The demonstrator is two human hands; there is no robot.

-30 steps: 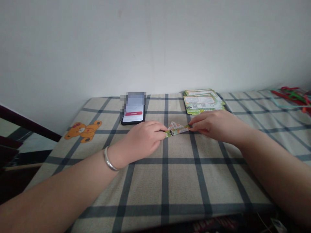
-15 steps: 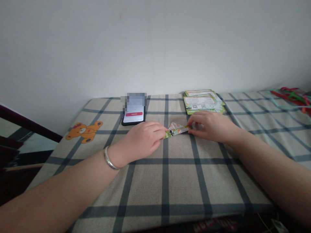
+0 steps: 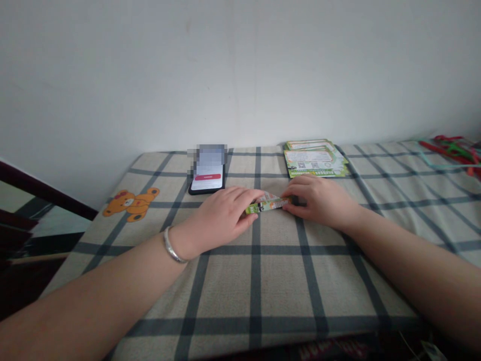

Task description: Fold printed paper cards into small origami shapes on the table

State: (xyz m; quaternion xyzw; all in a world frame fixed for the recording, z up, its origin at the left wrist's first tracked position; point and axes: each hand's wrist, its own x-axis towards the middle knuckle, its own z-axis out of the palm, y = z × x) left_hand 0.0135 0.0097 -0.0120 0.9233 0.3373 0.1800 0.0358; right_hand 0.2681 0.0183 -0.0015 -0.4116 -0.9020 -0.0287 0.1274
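A folded paper flyer [image 3: 268,205], printed green, white and orange, lies between my two hands, with a small pointed flap rising at its back. My left hand [image 3: 227,213] has its left end between the thumb below and the fingers above. At the right end, my right hand [image 3: 313,200] pinches the flyer between thumb and fingertips. A silver bangle [image 3: 173,245] circles my left wrist. Both hands rest low over the checked tablecloth [image 3: 225,296].
Behind my left hand lies a phone [image 3: 206,175] with its screen lit. A stack of green-and-white flyers [image 3: 315,159] sits behind my right hand. A bear cutout [image 3: 131,204] is at the left; red and green strips [image 3: 451,148] lie at the far right. A wall [image 3: 240,75] backs the table.
My left thumb has come away from the fingers and now sits under the flyer's left end. My right hand has shifted slightly left along the flyer. The flyer has moved a little left.
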